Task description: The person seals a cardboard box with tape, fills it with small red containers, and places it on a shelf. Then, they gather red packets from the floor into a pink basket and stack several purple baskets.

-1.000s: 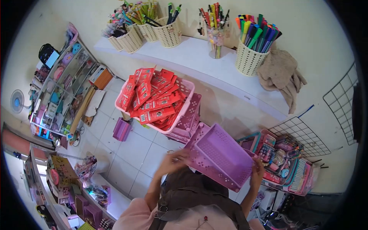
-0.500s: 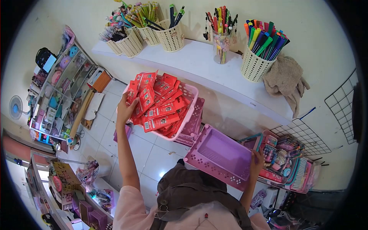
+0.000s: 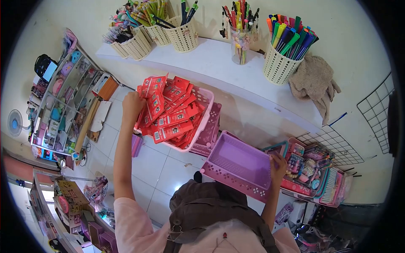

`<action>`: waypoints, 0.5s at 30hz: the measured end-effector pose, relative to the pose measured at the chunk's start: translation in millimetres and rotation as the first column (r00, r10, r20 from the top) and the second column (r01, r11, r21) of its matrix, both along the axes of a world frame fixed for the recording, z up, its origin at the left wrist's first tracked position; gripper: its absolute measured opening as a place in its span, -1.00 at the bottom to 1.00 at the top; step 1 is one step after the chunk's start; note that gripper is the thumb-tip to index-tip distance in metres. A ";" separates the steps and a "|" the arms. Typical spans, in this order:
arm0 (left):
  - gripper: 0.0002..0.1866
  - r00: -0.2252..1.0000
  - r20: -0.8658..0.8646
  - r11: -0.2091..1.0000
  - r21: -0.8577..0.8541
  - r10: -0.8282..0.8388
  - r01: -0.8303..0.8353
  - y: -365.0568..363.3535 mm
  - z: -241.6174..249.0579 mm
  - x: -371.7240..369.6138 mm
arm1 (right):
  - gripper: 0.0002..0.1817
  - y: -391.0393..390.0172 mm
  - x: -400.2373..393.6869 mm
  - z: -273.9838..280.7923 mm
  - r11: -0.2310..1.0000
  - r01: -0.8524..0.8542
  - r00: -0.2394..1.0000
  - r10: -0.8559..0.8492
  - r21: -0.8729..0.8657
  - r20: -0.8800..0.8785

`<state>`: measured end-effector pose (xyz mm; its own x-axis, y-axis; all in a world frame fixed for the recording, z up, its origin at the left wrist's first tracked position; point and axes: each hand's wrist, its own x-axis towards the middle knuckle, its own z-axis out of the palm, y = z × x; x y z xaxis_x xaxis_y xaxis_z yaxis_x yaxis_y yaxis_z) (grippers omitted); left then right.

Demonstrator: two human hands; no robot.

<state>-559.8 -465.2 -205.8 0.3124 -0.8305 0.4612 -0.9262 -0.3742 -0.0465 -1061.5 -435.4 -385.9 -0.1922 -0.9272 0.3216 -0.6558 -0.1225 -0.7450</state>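
A pink basket [image 3: 209, 110] is heaped with red printed packets [image 3: 173, 118] and sits on a darker pink perforated rack [image 3: 209, 133]. My left hand [image 3: 133, 106] is closed at the basket's left rim, beside the packets, with its fingertips hidden. To the right, a shallow purple basket [image 3: 238, 162] lies tilted on a flower-cut purple stand [image 3: 228, 180]. My right hand [image 3: 277, 166] is closed on its right edge, thumb toward the inside.
A white shelf [image 3: 211, 55] along the wall bears cream pen baskets [image 3: 184, 38], a marker basket [image 3: 280, 65] and a brown cloth [image 3: 314, 80]. Bins of small goods [image 3: 310, 168] stand at right. A display rack [image 3: 63, 105] is at left, above white floor tiles [image 3: 145, 168].
My left hand has shifted left and curled at the pink basket's rim, off the packets' top. The right hand and purple basket have moved slightly left, and the camera view has shifted a little.
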 end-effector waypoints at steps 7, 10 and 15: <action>-0.82 0.974 -0.152 0.927 -0.361 -0.167 0.102 55.9 54.1 -13.1 | -0.68 10.4 3.9 17.7 0.985 0.105 0.994 -0.100 -0.135 0.046; -0.86 0.939 -0.261 0.831 -0.555 -0.223 0.044 99.4 77.5 -54.5 | -0.62 18.0 26.7 63.7 0.984 -0.039 0.993 0.057 -0.176 0.101; -0.79 0.945 -0.053 0.703 -0.683 -0.322 0.201 126.7 45.6 -106.8 | -0.57 22.3 63.8 116.4 0.915 -0.388 0.808 0.395 -0.108 0.436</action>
